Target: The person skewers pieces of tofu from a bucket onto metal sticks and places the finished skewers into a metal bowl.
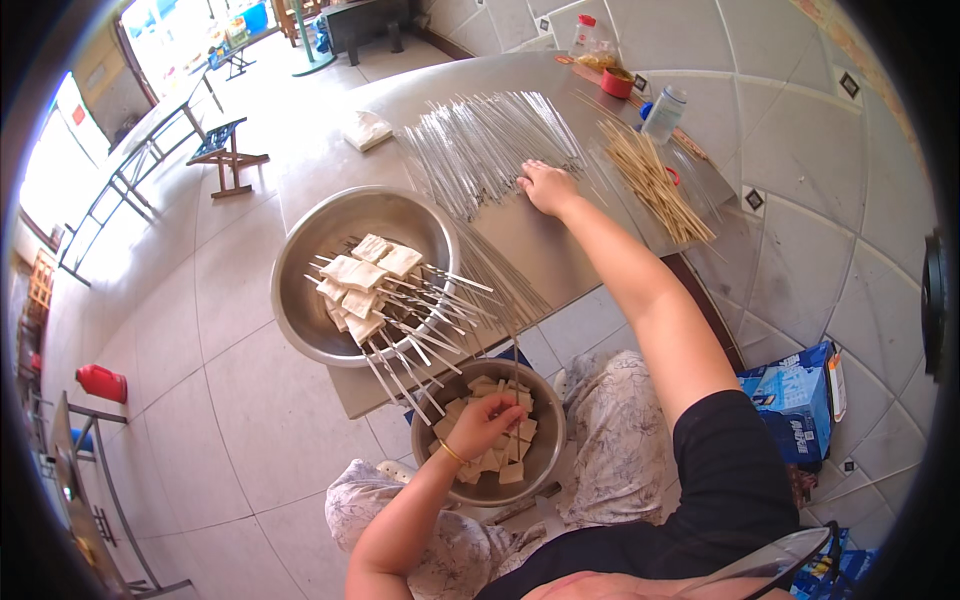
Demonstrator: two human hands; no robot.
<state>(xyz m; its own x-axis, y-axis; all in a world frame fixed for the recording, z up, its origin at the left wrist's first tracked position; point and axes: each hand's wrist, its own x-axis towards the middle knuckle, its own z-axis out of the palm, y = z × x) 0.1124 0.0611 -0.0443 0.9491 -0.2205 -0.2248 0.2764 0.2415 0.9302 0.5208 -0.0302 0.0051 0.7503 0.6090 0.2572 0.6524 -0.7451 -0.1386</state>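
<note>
My left hand (489, 429) is over a steel bowl (553, 442) between my knees, its fingertips pinched on a thin upright skewer (517, 360). Loose pale, tofu-like squares (511, 472) fill the bowl under that hand. On the steel table (517, 247), my right hand (549, 186) rests palm down at the near ends of a wide spread of metal skewers (480, 142). Whether its fingers grip any of them is hard to see. A larger steel bowl (307, 330) holds stacked skewered white squares (356, 274), handles sticking out over the rim.
Bamboo skewers (652, 184) lie to the right, near a clear plastic bottle (665, 112) and a red round container (616, 82). A white folded item (367, 131) sits at the table's left side. Blue boxes (795, 401) stand by the tiled wall; a folding stool (225, 154) is on the floor.
</note>
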